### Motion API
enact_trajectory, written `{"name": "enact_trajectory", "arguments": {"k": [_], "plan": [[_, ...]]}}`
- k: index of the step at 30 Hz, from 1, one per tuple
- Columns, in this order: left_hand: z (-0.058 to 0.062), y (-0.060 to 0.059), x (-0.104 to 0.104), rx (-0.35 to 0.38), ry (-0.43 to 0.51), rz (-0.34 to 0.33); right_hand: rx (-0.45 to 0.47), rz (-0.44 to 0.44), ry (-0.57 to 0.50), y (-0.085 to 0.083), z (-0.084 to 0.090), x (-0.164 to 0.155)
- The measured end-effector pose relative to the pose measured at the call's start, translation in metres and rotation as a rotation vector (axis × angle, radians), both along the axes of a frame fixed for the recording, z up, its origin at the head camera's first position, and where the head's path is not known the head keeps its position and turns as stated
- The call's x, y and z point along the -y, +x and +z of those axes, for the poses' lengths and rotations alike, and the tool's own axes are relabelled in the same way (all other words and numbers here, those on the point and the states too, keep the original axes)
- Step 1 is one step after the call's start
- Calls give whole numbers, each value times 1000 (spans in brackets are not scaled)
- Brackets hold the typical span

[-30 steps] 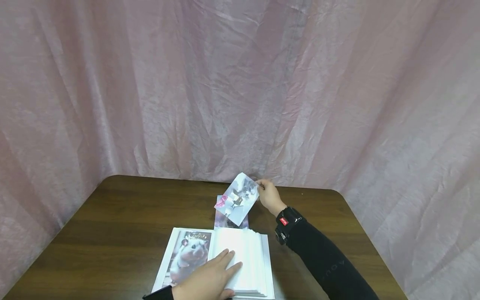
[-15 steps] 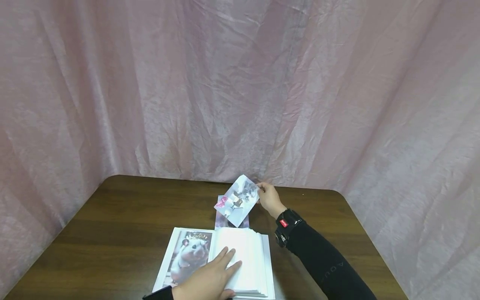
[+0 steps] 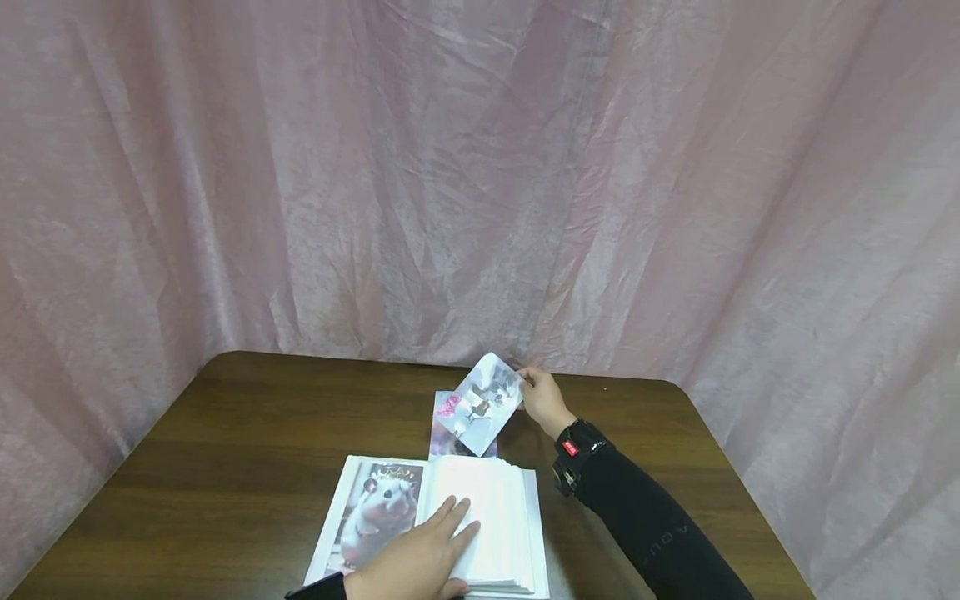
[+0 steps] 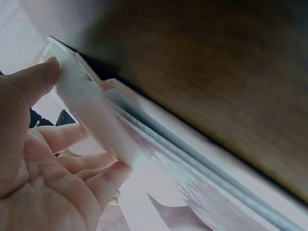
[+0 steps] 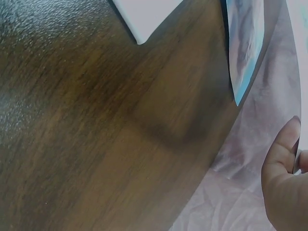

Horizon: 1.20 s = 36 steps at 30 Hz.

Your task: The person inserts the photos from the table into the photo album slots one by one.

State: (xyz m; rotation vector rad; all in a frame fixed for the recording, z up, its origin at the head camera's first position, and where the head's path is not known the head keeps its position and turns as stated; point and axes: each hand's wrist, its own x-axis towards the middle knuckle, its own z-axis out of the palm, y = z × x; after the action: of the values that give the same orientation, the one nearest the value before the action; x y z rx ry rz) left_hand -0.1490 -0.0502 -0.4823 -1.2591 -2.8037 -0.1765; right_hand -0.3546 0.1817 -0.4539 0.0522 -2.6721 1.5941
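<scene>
Here the right hand (image 3: 542, 398) pinches the photo (image 3: 482, 402) beyond the album (image 3: 495, 517)

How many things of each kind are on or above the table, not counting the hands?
Albums: 1, the open album under the left hand.
Loose photos: 2, one photo held up by the right hand, one flat photo lying on the table behind the album.
Total: 3.
</scene>
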Motion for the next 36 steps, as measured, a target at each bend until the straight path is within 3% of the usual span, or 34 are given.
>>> {"name": "enact_trajectory", "arguments": {"k": [9,17,22,29,36], "plan": [[1,1,0,14,10,0,10,0,-31,-1,-3,0],[1,0,0,4,7,-9,45,17,2,2,-5,-2],[1,1,0,-36,-1,-21,35,55,25,2,-3,-3],[2,0,0,-36,-10,-22,11,109,61,0,4,0],[2,-1,0,-56,-32,-31,43,196,130,2,9,1]]}}
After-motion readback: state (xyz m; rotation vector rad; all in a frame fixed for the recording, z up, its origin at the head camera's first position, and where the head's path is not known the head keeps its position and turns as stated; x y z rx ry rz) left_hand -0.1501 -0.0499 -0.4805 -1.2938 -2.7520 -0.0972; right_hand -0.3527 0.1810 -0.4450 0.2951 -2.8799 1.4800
